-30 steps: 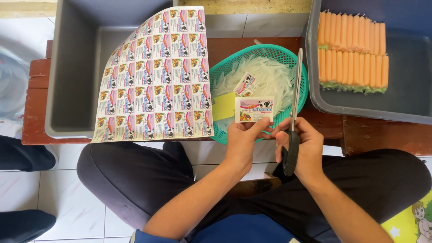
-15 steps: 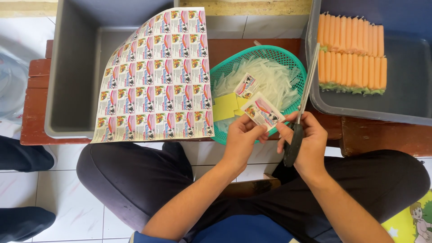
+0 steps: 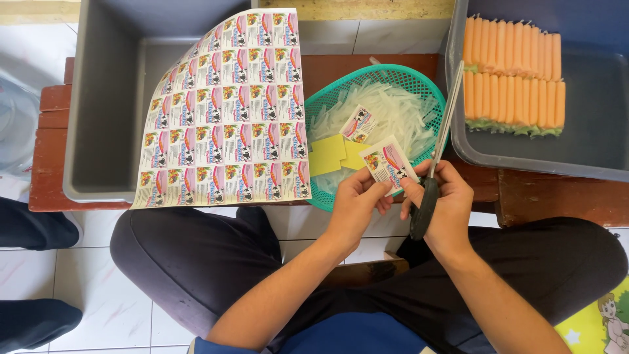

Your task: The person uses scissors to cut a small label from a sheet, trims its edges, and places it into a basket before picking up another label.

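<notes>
Left hand (image 3: pixel 357 200) pinching small printed label (image 3: pixel 389 165) w/ right hand (image 3: pixel 445 203), right also gripping black-handled scissors (image 3: pixel 438 152), green basket (image 3: pixel 321 105) just beyond hands, big label sheet (image 3: pixel 229 111) up-left of left hand, wooden surface (image 3: pixel 46 157) under.

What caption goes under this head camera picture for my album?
Left hand holds a small printed sticker over a green basket while the right hand grips scissors.
</notes>
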